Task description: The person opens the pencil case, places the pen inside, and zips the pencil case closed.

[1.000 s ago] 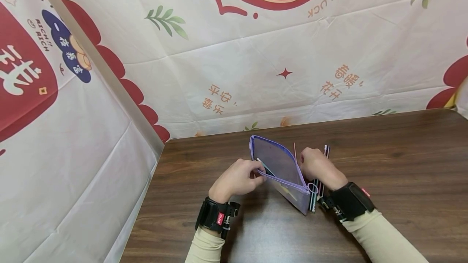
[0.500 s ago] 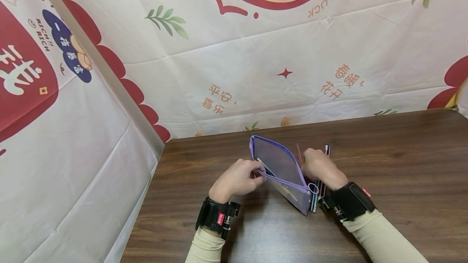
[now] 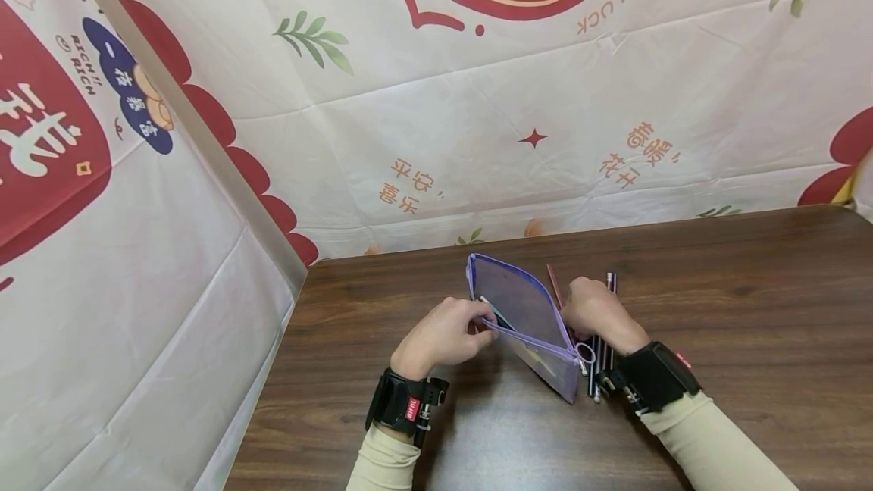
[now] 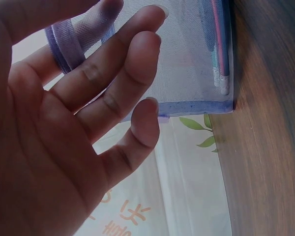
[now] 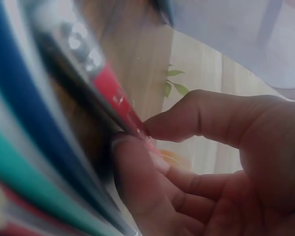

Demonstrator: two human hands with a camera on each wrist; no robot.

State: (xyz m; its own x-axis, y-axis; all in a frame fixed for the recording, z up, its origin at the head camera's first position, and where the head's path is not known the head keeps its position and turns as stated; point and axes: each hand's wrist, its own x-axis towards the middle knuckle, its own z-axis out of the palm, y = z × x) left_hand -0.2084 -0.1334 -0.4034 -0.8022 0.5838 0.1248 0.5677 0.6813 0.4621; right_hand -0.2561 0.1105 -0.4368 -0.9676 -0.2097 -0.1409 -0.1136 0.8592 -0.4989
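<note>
A purple mesh zip pencil case (image 3: 511,290) stands with its mouth spread wide. My left hand (image 3: 439,336) pinches the near edge of that mouth; in the left wrist view its purple zip band (image 4: 64,46) lies between thumb and index finger, the other fingers loosely bent. Pencils (image 4: 224,59) show through the mesh inside. On the case's right side my right hand (image 3: 599,313) pinches a red pencil (image 5: 115,96) between thumb and fingertips. Its upper end leans left in the head view. More pencils (image 3: 592,377) lie beneath this hand, partly hidden by it.
A brown wooden table (image 3: 736,309) carries everything. A white printed cloth (image 3: 477,135) hangs behind its back edge, and another printed cloth (image 3: 170,248) hangs on the left. The zip's pull ring (image 3: 584,353) sticks out at the case's near right corner.
The red pencil has come to lean left in my right hand. Below that hand, the loose pencils have shifted slightly right, away from the case. My left hand keeps its hold on the case.
</note>
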